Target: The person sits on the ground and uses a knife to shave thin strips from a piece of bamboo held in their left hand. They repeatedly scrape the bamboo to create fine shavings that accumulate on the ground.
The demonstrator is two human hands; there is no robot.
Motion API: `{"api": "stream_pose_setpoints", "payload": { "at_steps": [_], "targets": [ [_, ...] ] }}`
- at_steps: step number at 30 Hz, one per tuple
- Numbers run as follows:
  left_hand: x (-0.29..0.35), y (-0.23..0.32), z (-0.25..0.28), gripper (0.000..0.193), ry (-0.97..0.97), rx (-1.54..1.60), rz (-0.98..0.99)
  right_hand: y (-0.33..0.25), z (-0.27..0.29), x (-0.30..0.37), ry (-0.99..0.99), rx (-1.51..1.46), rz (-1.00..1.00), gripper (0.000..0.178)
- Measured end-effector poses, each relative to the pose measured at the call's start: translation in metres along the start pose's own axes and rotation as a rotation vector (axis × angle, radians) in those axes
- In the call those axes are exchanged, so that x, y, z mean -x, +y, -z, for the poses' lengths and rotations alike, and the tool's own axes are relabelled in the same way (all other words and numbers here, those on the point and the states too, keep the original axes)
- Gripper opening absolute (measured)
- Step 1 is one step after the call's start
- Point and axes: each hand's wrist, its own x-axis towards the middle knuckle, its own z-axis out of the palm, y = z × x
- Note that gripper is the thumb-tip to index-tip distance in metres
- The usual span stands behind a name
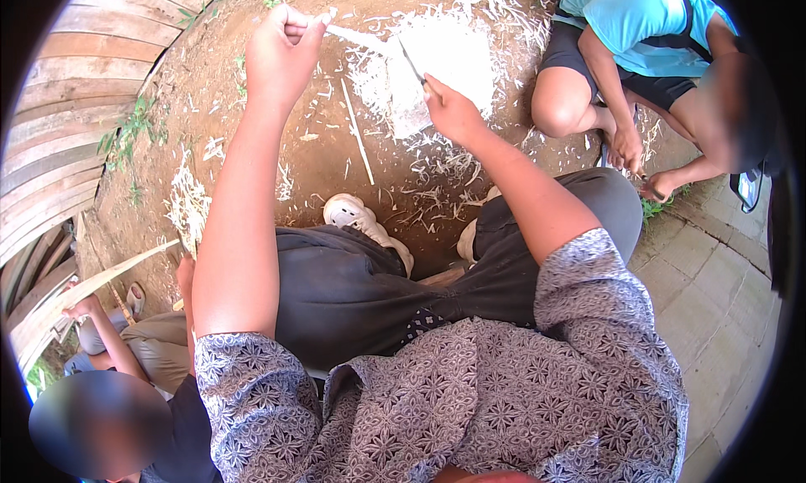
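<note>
Brown earth (323, 139) spreads beneath both my hands, littered with curled shavings. Off beyond my left hand (288, 53) a wall of wooden planks (75, 88) curves past; well to the near side of my right hand (453, 111) lies grey paving (705, 307). To the right of that hand, well apart from it, a co-worker in a turquoise shirt (634, 17) crouches with hands low. Behind my left hand, partly blocked by my own forearm, a second co-worker in a dark top (189, 433) sits beside a long pale band (105, 280).

Beneath the knife and right hand is a white patch (457, 51) ringed by shavings, too washed out to make out its surface. My white shoes (357, 214) are on the near side of both hands. Green weeds (130, 139) grow left of my left hand, and a thin stick (357, 130) lies on the ground between my forearms.

My left fingers are pinched on a pale strip (359, 38), which points toward the right hand. My right hand is closed round a dark knife (410, 59), covering its handle; the blade is by the strip's far end, though I can't tell if they touch.
</note>
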Motion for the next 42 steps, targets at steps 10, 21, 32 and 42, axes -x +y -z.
{"api": "stream_pose_setpoints", "payload": {
  "at_steps": [10,21,32,42],
  "targets": [
    [0.005,0.011,-0.002,0.034,0.026,-0.098,-0.008,-0.02,0.01,0.003,0.028,0.072,0.069,0.05],
    [0.009,0.014,-0.009,0.031,0.038,-0.072,-0.046,-0.016,0.005,0.003,0.06,-0.104,0.189,0.054],
    [0.025,0.035,-0.011,0.035,-0.013,-0.577,-0.273,-0.008,0.002,-0.001,0.075,-0.097,0.204,0.053],
    [0.025,0.048,-0.01,0.032,-0.187,-0.585,-0.148,-0.016,0.005,0.004,0.124,-0.029,0.145,0.047]
  ]
}}
